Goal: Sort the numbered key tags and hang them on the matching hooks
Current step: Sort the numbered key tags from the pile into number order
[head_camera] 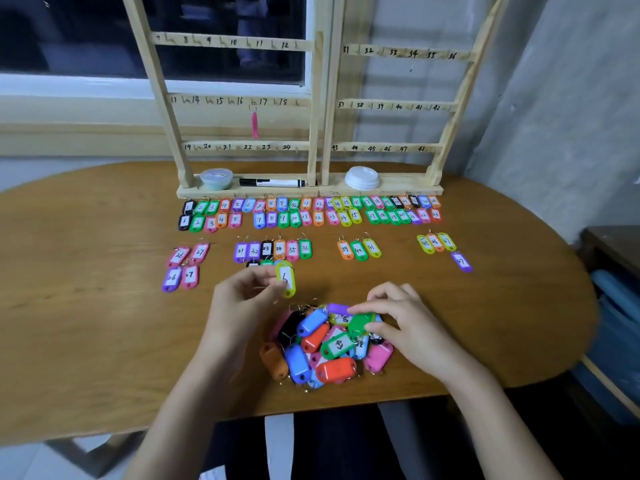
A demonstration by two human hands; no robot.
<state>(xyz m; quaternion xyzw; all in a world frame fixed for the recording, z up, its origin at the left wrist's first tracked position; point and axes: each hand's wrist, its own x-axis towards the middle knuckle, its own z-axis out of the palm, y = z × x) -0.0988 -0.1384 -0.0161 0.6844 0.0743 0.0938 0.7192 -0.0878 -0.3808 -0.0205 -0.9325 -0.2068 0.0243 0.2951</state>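
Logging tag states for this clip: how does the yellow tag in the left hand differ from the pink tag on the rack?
The yellow tag is pinched by the left hand; the pink tag hangs from a hook on the rack. The yellow tag faces the camera, its handwritten label showing; the pink tag hangs edge-on, label unreadable. Both are oblong plastic key tags.

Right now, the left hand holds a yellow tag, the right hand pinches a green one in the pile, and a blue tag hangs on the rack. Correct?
Not blue: the head view shows the hanging tag on the rack is pink. Left hand, yellow tag, right hand and green tag are as stated.
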